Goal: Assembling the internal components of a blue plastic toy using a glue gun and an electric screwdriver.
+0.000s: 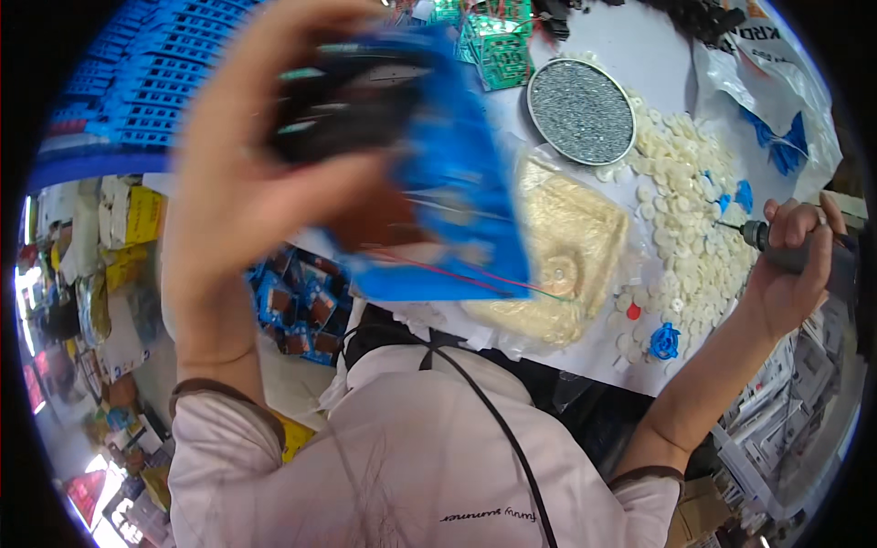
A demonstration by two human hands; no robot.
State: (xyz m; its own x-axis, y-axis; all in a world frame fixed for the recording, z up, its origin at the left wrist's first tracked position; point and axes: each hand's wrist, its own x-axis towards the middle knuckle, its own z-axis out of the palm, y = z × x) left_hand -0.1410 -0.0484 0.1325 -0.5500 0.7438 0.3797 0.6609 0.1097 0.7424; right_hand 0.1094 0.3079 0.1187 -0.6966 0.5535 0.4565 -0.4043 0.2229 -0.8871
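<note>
My left hand (228,173) is raised and blurred by motion, its fingers wrapped round a blue plastic housing (480,247). A black part and a brown piece show inside the housing, and thin red and green wires trail from it. The housing is above the left part of a yellowish pad wrapped in clear plastic (585,237). At the far right my right hand (804,247) grips an electric screwdriver (756,235), its thin bit pointing left over a spread of white round plastic discs (681,228). The bit touches no housing.
A round dish of small metal screws (581,111) stands behind the pad. Green circuit boards (502,50) lie at the back. Blue crates (164,82) are at the far left, with more blue housings (297,306) below. A white plastic bag (795,82) lies back right.
</note>
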